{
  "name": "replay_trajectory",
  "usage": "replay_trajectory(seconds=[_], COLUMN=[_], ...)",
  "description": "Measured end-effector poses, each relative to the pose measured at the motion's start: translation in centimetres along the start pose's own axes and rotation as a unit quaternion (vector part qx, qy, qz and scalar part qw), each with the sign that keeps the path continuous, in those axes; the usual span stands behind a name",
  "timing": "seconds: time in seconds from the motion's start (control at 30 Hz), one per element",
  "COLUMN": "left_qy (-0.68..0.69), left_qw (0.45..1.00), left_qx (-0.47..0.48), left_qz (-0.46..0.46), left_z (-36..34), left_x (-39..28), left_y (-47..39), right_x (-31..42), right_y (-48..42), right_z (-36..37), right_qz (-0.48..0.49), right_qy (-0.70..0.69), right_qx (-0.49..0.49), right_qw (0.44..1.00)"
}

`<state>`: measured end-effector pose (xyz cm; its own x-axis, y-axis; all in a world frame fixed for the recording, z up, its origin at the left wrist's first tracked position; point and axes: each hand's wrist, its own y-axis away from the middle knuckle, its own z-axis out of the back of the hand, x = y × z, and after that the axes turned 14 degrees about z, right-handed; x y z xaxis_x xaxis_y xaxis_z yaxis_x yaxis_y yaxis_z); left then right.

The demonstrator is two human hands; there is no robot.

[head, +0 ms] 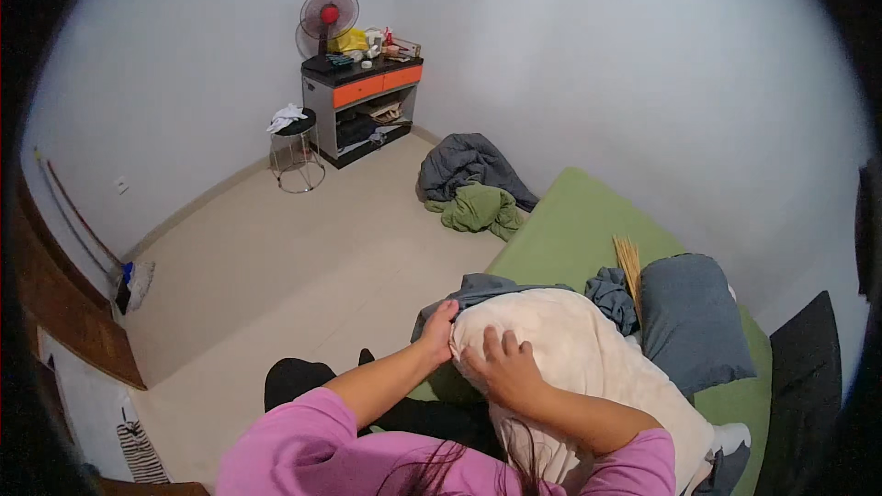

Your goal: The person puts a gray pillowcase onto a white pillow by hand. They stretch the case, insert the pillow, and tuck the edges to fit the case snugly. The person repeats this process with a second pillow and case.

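A cream-coloured, soft padded cloth item (pixel 551 317), perhaps a blanket or large pillow, lies in front of me across a bed with a green sheet (pixel 579 220). My left hand (pixel 439 334) grips its left edge, thumb on top. Spread fingers of my right hand (pixel 506 368) rest on its upper surface near that edge. Grey-blue cloth (pixel 482 289) shows from beneath its far side. Beyond it are a crumpled grey-blue cloth (pixel 612 300), a bundle of thin straw-like sticks (pixel 628 269) and a grey-blue pillow (pixel 692 324).
Dark grey bedding (pixel 468 162) and green cloth (pixel 482 207) lie heaped on the floor beyond the bed. A stool (pixel 296 127) stands by a cabinet (pixel 365 86) carrying a fan (pixel 329 15). A mop (pixel 141 282) leans at left; a dark headboard (pixel 806 358) is at right.
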<state>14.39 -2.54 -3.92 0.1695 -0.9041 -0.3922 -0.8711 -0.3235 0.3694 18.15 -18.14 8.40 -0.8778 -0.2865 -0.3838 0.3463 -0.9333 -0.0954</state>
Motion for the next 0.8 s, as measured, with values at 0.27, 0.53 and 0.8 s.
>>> replay_trajectory(seconds=[0.27, 0.53, 0.8], left_qy=[-0.42, -0.533, -0.634], left_qw=[0.875, 0.768, 0.708], left_qx=[-0.057, -0.064, -0.034], left_qz=[-0.235, -0.35, -0.308], left_z=[-2.1, -8.1, -6.6], left_x=[-1.9, -3.2, -2.2], left_y=[0.9, 3.1, 4.5], right_x=[-6.2, -7.6, -7.4], right_y=[-0.4, -1.9, -2.5], right_z=[2.4, -1.2, -3.9], right_qz=[-0.08, -0.086, -0.125], right_qy=[-0.096, -0.008, -0.114], right_qx=[-0.067, -0.175, -0.097], right_qw=[0.99, 0.981, 0.981])
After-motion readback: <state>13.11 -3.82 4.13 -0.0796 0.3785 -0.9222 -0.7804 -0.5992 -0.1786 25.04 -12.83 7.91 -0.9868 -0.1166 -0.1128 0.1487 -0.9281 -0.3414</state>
